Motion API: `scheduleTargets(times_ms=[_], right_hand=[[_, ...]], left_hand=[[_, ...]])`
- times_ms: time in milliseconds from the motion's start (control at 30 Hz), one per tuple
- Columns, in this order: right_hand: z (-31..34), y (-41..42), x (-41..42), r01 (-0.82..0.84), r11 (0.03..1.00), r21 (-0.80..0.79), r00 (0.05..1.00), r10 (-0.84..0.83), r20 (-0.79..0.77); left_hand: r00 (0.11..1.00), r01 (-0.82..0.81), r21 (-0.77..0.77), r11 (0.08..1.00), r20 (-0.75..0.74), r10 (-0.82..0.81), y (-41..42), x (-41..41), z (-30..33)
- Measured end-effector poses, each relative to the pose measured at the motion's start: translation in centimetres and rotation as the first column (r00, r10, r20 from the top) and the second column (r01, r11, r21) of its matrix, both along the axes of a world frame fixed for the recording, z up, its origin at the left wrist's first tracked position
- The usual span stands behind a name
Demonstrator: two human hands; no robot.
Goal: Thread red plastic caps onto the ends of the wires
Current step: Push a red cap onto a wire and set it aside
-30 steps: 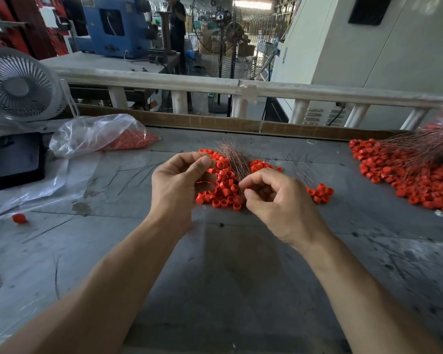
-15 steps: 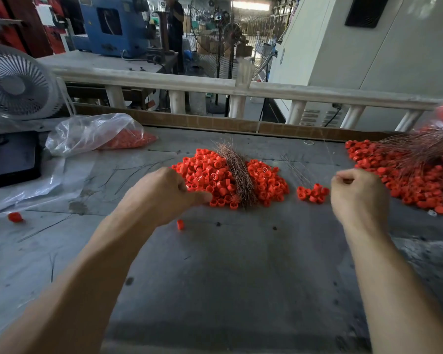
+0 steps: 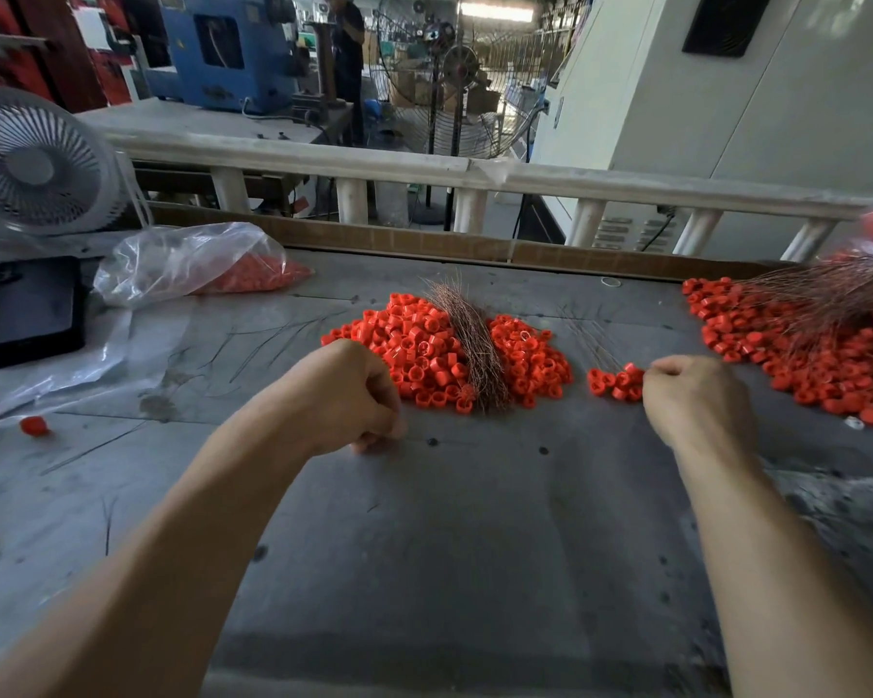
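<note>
A heap of loose red caps (image 3: 424,350) lies mid-table with a bundle of copper wires (image 3: 475,345) across it. My left hand (image 3: 344,395) is just in front of the heap's left end. Its fingers curl down to the table over the spot where a single stray cap lay, and that cap is hidden under them. My right hand (image 3: 696,400) is curled, its thumb and forefinger pinched against the right edge of a small cluster of capped wires (image 3: 613,382). The thin wire in that pinch is barely visible.
A big pile of capped wires (image 3: 817,345) fills the table's right end. At the left are a clear bag of caps (image 3: 197,264), a black case (image 3: 26,309), a white fan (image 3: 31,163) and one stray cap (image 3: 34,425). A railing (image 3: 475,173) runs behind the table.
Both hands left the middle heap. The right hand swung right to the small cluster. A cap dropped in front of the heap and the left hand came down over it.
</note>
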State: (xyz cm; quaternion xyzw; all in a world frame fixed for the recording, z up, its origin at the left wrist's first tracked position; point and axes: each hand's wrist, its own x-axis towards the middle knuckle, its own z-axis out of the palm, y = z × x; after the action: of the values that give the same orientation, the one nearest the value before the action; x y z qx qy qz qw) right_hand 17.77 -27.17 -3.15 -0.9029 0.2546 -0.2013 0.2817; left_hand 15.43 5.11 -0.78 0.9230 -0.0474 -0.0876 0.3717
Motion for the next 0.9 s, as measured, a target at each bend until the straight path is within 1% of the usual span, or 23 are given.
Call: scheduleTargets(times_ms=[67,133,200,233,300,367,433,500,567,633,700,733,900], right_hand=[[0.4,0.4,0.0,0.002,0.999,-0.032,0.997,0.001,0.081],[0.9,1.3,-0.1,-0.045,0.998,-0.041,0.977,0.053,0.207],[1.2,2.8,-0.3,-0.176,0.983,-0.049,0.937,0.183,0.298],[1.3,3.7,-0.5,-0.262,0.963,-0.060,0.911,0.267,0.316],[1.3,5.4,-0.9,-0.422,0.902,-0.093,0.854,0.430,0.293],[1.0,6.6,-1.2,-0.560,0.820,-0.121,0.786,0.572,0.235],[0.9,7.3,-1.4,-0.659,0.738,-0.145,0.715,0.675,0.181],[0.8,7.8,-1.4,-0.716,0.679,-0.163,0.664,0.734,0.143],[0.7,8.1,-1.4,-0.719,0.667,-0.197,0.653,0.745,0.138],[0.3,8.5,-1.2,-0.665,0.723,-0.188,0.693,0.691,0.204],[-0.1,8.8,-0.9,-0.600,0.789,-0.133,0.742,0.611,0.278],[-0.3,9.0,-0.7,-0.579,0.807,-0.117,0.757,0.586,0.289],[-0.7,10.0,-0.3,-0.544,0.824,-0.159,0.775,0.567,0.279]], left_hand=[[0.999,-0.015,-0.036,0.999,0.045,0.016,-0.3,0.1,-0.1],[0.998,-0.024,-0.085,0.996,0.063,0.030,-0.5,0.1,-0.1],[0.996,-0.030,-0.117,0.993,0.075,0.039,-0.6,0.1,-0.1],[0.996,-0.029,-0.121,0.992,0.084,0.039,-0.7,0.2,-0.2],[0.994,-0.025,-0.138,0.990,0.105,0.039,-0.9,0.1,-0.3],[0.991,-0.040,-0.186,0.982,0.118,0.063,-1.0,0.2,-0.6],[0.989,-0.064,-0.247,0.967,0.116,0.095,-1.0,0.2,-0.8],[0.985,-0.078,-0.271,0.959,0.129,0.117,-1.0,0.5,-1.1],[0.977,-0.093,-0.269,0.959,0.159,0.139,-1.1,0.7,-1.3],[0.967,-0.110,-0.267,0.957,0.196,0.166,-1.1,1.0,-1.4],[0.957,-0.118,-0.269,0.956,0.226,0.181,-1.2,1.1,-1.5],[0.954,-0.117,-0.274,0.955,0.236,0.185,-1.3,1.2,-1.6],[0.953,-0.095,-0.282,0.955,0.252,0.170,-1.6,1.3,-2.0]])
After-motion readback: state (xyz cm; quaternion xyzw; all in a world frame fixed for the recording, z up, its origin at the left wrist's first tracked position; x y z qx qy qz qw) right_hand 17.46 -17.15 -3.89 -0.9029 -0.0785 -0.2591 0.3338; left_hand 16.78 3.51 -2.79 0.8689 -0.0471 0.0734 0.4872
